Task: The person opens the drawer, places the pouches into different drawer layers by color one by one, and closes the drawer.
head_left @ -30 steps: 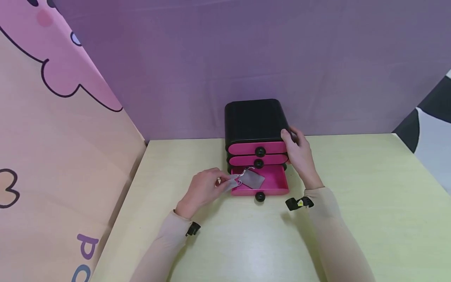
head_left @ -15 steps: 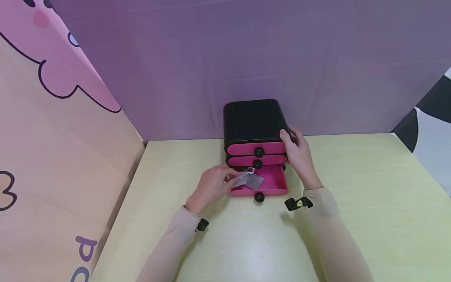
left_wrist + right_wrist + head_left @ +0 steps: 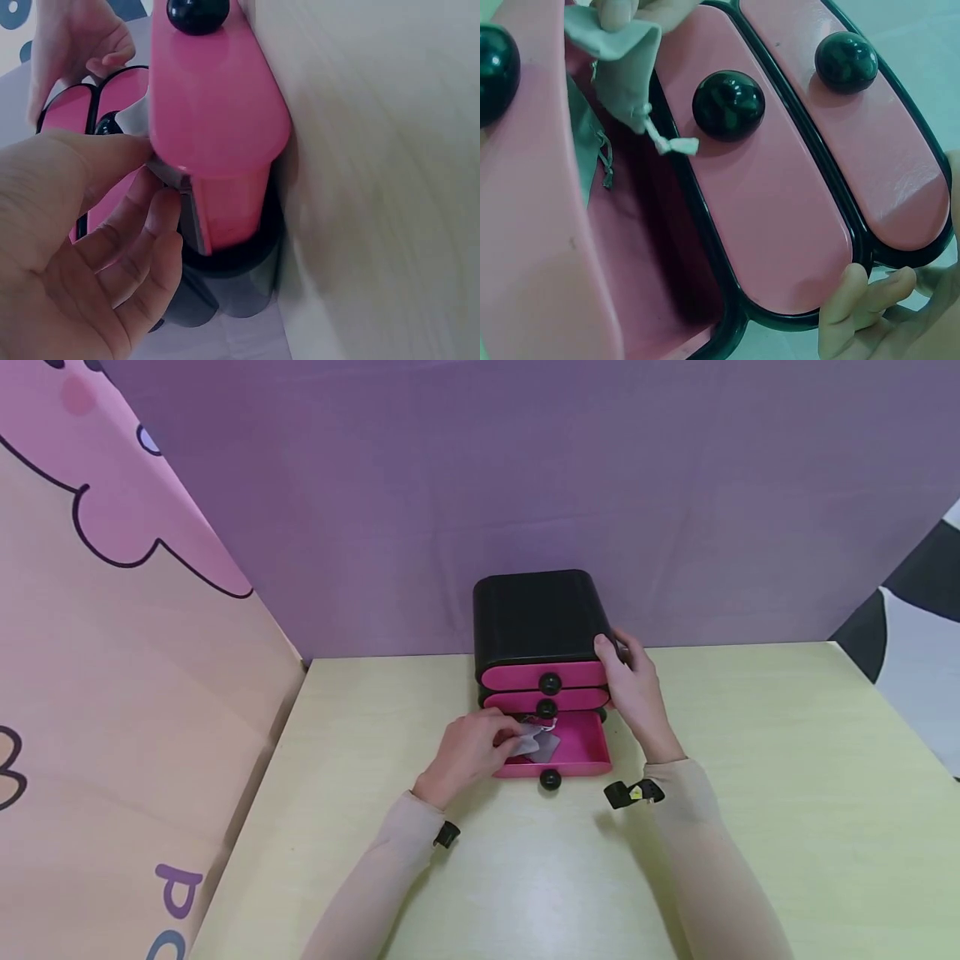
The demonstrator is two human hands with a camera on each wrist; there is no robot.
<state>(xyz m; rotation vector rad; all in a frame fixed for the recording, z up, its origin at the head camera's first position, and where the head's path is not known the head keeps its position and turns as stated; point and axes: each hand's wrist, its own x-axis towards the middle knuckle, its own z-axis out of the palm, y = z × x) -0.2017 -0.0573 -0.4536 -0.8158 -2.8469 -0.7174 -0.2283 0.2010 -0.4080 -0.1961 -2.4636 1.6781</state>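
Note:
My left hand (image 3: 468, 750) pinches a small grey drawstring pouch (image 3: 626, 71) between thumb and fingers. The pouch hangs over the pulled-out bottom drawer (image 3: 588, 739) of a black mini chest of drawers (image 3: 540, 614), its white cord ends dangling in the right wrist view. Inside that drawer lies a second grey pouch (image 3: 583, 142), partly hidden behind the pink drawer front. With thumb on the top edge and fingers along the side, my right hand (image 3: 639, 697) holds the chest at its right. The left wrist view shows the left thumb (image 3: 112, 157) right at the drawer's rim.
Two upper pink drawers (image 3: 543, 675) with round black knobs are closed. The chest stands at the back of a pale wooden table (image 3: 525, 877), close to a purple backdrop (image 3: 450, 510). A printed pink and cream panel (image 3: 150, 693) borders the left side.
The left hand has moved right with the pinched pouch, from the drawer's left edge to over its inside, covering more of the second pouch. The right hand keeps its hold on the chest.

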